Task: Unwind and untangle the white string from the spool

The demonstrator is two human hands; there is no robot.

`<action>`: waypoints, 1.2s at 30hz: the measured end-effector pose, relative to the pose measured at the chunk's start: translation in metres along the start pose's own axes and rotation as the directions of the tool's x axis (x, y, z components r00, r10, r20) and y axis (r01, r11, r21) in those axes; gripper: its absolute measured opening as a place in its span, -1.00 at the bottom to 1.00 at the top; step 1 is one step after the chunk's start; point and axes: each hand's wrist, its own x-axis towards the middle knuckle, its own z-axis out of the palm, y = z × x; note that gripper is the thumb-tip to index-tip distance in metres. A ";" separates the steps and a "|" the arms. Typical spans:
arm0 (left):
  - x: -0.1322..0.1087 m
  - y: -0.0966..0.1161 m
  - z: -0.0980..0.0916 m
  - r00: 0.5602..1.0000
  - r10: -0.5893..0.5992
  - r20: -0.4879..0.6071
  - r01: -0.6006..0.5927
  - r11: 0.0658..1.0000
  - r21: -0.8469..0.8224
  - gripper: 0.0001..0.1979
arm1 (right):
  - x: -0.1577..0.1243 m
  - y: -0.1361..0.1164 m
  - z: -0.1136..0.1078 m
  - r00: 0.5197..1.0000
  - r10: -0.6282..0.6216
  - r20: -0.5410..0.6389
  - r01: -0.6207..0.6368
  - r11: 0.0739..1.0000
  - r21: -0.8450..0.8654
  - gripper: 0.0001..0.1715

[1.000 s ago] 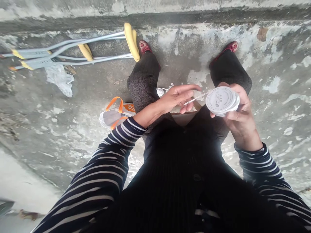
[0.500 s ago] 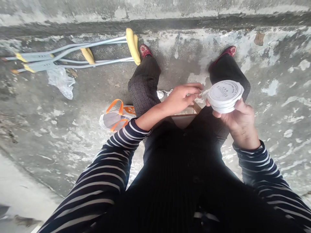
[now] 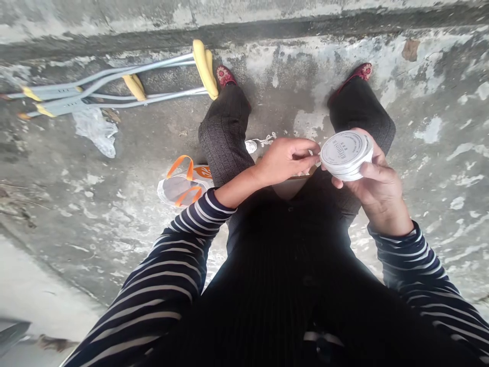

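Observation:
My right hand point(image 3: 382, 188) grips a flat, round white case point(image 3: 346, 155) from below and the side, thumb on its edge. Its top carries a printed label with dark lettering, and its side looks layered. Close against its left rim, my left hand point(image 3: 286, 159) has thumb and forefinger pinched together. Something thin and white shows at those fingertips, mostly hidden now. Beyond the left wrist, a small white ball, like yarn point(image 3: 251, 147), lies low by my knee with a white looped cord point(image 3: 268, 138) beside it.
Crutches with yellow pads point(image 3: 205, 69) lie on the stained concrete floor point(image 3: 160, 132) at upper left. A crumpled clear plastic bag point(image 3: 95, 130) is beside them. A white bag with orange handles point(image 3: 179, 188) stands by my left leg. A concrete ledge point(image 3: 244, 15) runs along the top.
The left fingertips and the round case have come closer together. The thin white strip stretched between them earlier is now mostly out of sight. The case has shifted slightly left and tilted.

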 end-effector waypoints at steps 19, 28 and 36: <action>0.034 -0.052 0.002 0.937 0.175 -0.302 -0.094 0.959 0.266 -0.71 | 0.000 0.003 0.020 0.997 -0.071 -0.003 0.071 0.995 0.075 -0.33; 0.056 -0.047 0.007 0.979 0.124 -0.164 -0.090 0.976 0.200 -0.79 | -0.008 0.005 0.015 0.994 -0.090 0.070 0.082 0.991 0.103 -0.37; 0.019 -0.029 -0.021 0.889 -0.202 0.410 0.323 0.913 -0.249 -0.65 | -0.013 0.003 -0.002 0.987 -0.144 0.066 0.133 0.980 0.145 -0.38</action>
